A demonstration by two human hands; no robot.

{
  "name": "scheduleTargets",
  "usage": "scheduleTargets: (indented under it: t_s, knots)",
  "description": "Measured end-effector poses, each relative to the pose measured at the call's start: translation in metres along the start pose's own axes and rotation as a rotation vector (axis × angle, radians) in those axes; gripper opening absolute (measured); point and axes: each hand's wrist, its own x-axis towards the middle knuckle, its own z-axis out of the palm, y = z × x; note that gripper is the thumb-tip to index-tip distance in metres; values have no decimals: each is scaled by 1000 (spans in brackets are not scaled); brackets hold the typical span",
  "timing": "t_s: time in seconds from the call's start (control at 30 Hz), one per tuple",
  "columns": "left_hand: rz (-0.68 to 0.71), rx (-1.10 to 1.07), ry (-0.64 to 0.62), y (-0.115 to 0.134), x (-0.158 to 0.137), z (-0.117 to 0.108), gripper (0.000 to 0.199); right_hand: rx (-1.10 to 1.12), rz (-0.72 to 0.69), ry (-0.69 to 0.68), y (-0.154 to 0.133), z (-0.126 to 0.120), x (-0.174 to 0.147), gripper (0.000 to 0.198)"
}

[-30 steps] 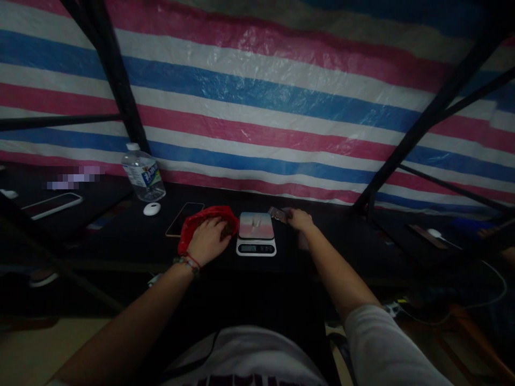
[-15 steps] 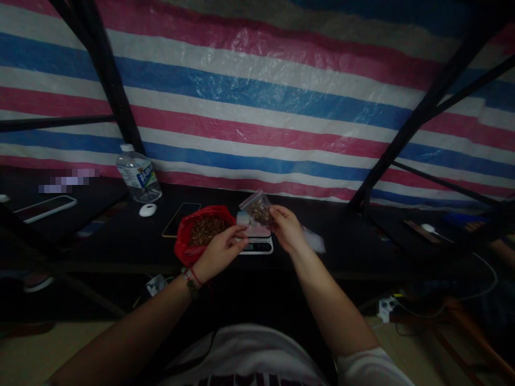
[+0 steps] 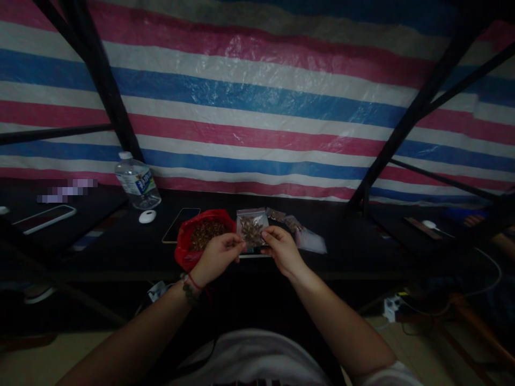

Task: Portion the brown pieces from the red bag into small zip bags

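Clear zip bag (image 3: pixel 251 227) w/ brown pcs, seal up, nr open red bag (image 3: pixel 184 247)

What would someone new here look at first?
Probably the huge pink, white and blue striped sheet, filling the back behind the black table. Next, the bright red bag of small brown pieces, left of the middle. Then the clear zip bag that the right hand holds just below the centre.
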Motion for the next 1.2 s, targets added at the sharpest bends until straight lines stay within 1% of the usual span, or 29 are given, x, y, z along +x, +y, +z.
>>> scheduleTargets:
  t_s: [0.1,0.17,0.3,0.37,0.47,0.57,0.67,0.77,0.87,0.97,1.03,1.13,1.2]
  knots:
    - [-32,-24,-56,-7,5,-5,22,-43,-21,-4,2,-3,2,30]
    - [-23,-89,-66,-10,8,-8,23,-69,-30,-26,5,-3,3,30]
    - [9,-261,-17,-10,10,-12,38,-178,-20,-130,11,-2,3,28]
    - [2,-281,9,-8,9,-12,36,-231,-12,-193,13,0,1,27]
    - [11,-236,-12,-6,7,-11,30,-220,-40,-232,14,1,-2,28]
    - [48,-144,-96,-7,5,-10,32,-200,-106,-229,12,2,-4,39]
    - [85,9,-155,-10,4,-9,25,-305,-156,-250,12,0,-3,26]
    - [108,119,-168,-12,3,-8,27,-439,-165,-254,11,-4,-1,27]
    - [107,111,-181,-12,3,-8,28,-539,-199,-264,4,-8,-1,30]
    - [106,113,-187,-12,3,-8,24,-689,-268,-336,-6,-12,-1,33]
    - [99,110,-199,-11,3,-7,22,-757,-279,-371,-12,-13,-1,29]
    - [105,78,-231,-9,2,-4,24,-736,-238,-374,-13,-11,-4,20]
    - [127,93,-221,-8,1,-3,23,-707,-206,-367,-11,-9,-5,17]
